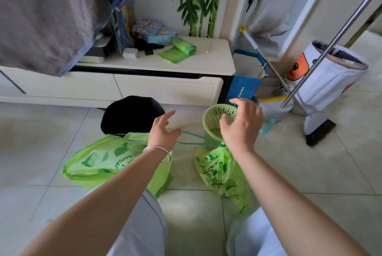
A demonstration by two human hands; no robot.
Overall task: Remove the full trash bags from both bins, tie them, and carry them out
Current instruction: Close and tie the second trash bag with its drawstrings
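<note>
Two full green trash bags lie on the tiled floor: a large one (pixel 99 160) at the left and a smaller one (pixel 217 171) at the right, its neck cinched. Teal drawstrings (pixel 196 139) run from the smaller bag's neck to my left hand (pixel 163 129), whose fingers hook the cord while the other fingers spread. My right hand (pixel 241 123) hovers above that bag's neck with fingers apart, holding nothing that I can see. Behind stand a black bin (pixel 130 113) and a small green slotted bin (pixel 213 119), with no liner in it.
A low white cabinet (pixel 144 82) runs along the wall, with a roll of green bags (pixel 182 46) on top. At the right are a blue paper bag (pixel 244 84), a broom (pixel 318 129) with a metal pole, and a white fabric hamper (pixel 330 76).
</note>
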